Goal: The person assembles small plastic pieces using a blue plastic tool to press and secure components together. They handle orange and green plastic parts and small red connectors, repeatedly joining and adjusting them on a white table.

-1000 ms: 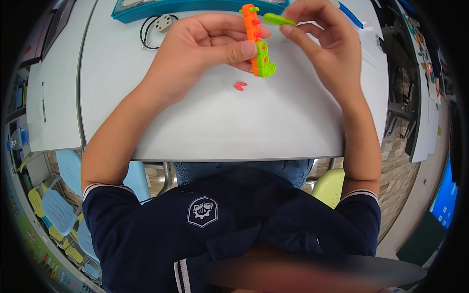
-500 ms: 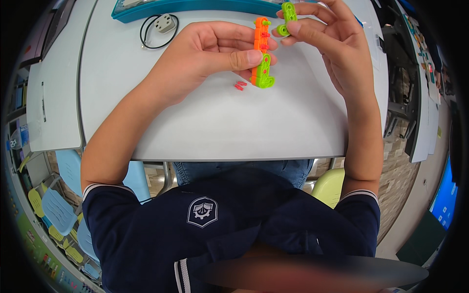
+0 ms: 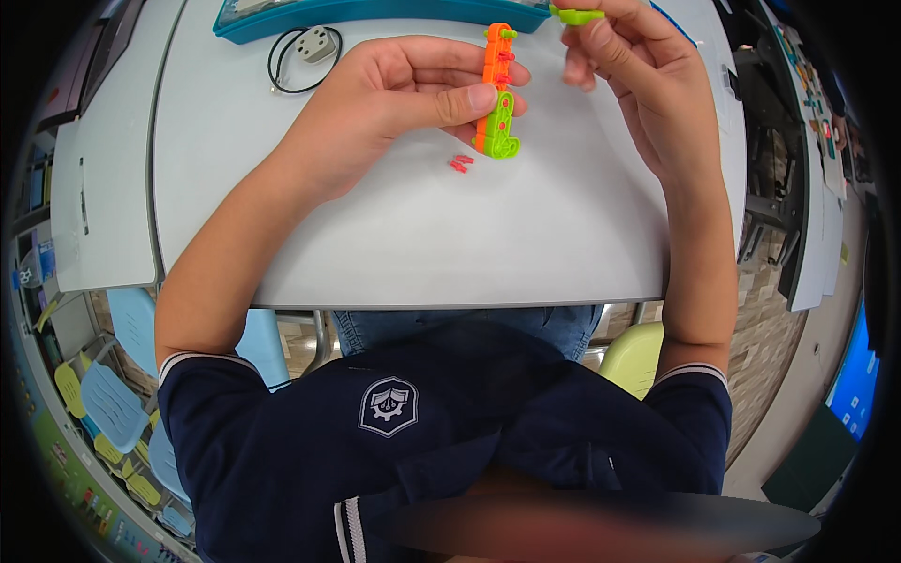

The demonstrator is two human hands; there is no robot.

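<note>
Between thumb and fingers, my left hand grips an orange building beam held upright. Red pegs and a green peg stick out of its upper part, and a green angled piece is fixed over its lower end. My right hand, up to the right and apart from the beam, pinches a loose green angled piece; it is tilted so that its edge shows. Several small red pegs lie on the white table just below my left hand.
A teal tray stands along the far side of the table. Left of it lies a light grey block with a looped black cable. The table's near edge runs close to my body; blue chairs stand at the lower left.
My right hand has moved up and slightly right, turning the loose green piece from upright to nearly flat. My left hand has shifted slightly up and left with the orange beam.
</note>
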